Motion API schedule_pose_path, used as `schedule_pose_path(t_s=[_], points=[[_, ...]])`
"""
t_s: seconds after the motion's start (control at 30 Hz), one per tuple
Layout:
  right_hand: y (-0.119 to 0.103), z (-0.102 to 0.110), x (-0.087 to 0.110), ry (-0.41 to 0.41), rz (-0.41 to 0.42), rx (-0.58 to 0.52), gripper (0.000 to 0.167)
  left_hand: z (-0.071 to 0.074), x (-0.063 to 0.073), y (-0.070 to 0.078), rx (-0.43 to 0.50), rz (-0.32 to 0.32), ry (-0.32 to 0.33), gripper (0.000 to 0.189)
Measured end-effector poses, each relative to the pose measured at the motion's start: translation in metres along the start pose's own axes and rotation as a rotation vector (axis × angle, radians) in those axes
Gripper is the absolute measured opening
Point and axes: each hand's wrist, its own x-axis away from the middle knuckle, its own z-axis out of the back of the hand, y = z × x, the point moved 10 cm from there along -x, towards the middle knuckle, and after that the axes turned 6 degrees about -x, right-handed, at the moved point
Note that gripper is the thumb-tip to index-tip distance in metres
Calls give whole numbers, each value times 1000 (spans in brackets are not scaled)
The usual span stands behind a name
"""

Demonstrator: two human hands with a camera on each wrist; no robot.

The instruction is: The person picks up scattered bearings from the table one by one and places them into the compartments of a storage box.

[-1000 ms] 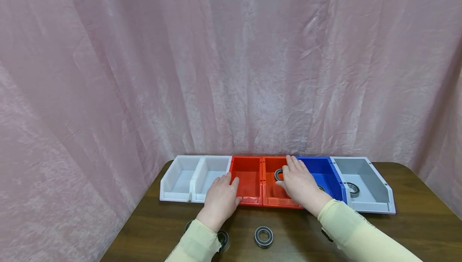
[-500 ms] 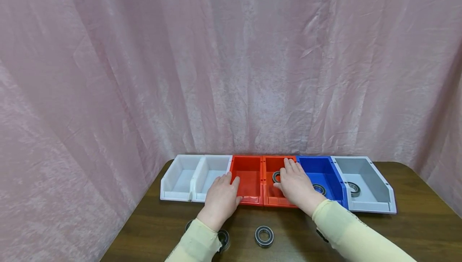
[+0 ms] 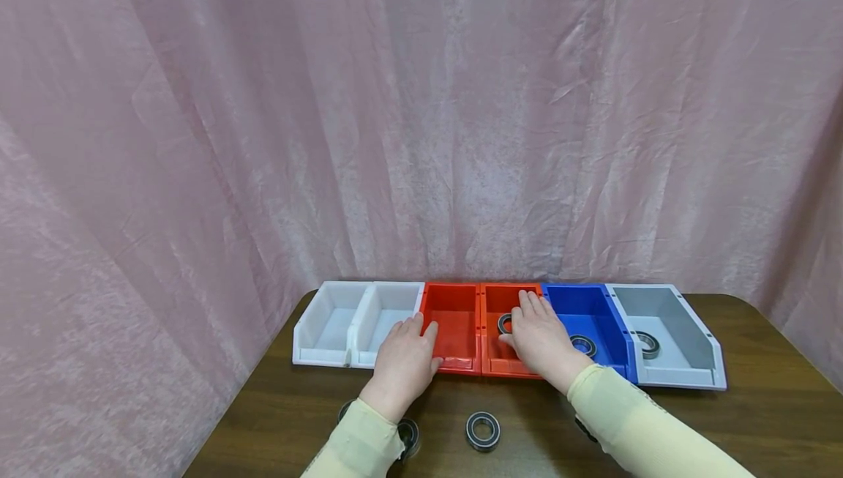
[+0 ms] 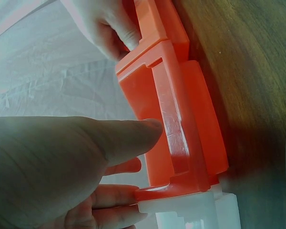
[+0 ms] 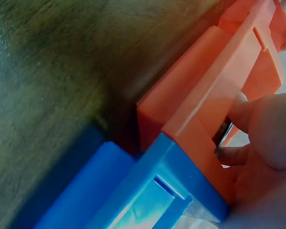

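My left hand (image 3: 403,363) lies over the front of the left red bin (image 3: 451,317), close to the white bin beside it. Its fingers (image 4: 115,195) extend loosely and hold nothing. My right hand (image 3: 541,339) reaches down into the right red bin (image 3: 495,368). Between its thumb and a finger it pinches a ball bearing (image 5: 223,134), whose dark edge shows in the right wrist view. Part of that bearing is covered by the hand in the head view.
Two white bins (image 3: 356,359) stand left, a blue bin (image 3: 573,302) and a grey bin (image 3: 678,375) right. One bearing (image 3: 582,346) lies in the blue bin, another bearing (image 3: 648,345) in the grey. On the wooden table (image 3: 276,419) lie a bearing (image 3: 483,431) and others partly under the left sleeve.
My right hand has shifted slightly left and toward me, lower into the right red bin, with the bearing moving along. The bearing in the blue bin shows more fully. My left hand keeps still.
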Motion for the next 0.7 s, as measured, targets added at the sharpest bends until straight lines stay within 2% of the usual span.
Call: schedule_pose_path(t_s=[0.33, 0.7], points=[[-1, -5, -3, 31, 35, 88, 59, 0, -1, 0, -17, -15, 16, 71], [-1, -15, -8, -23, 30, 169, 58, -2, -1, -1, 0, -2, -2, 72]])
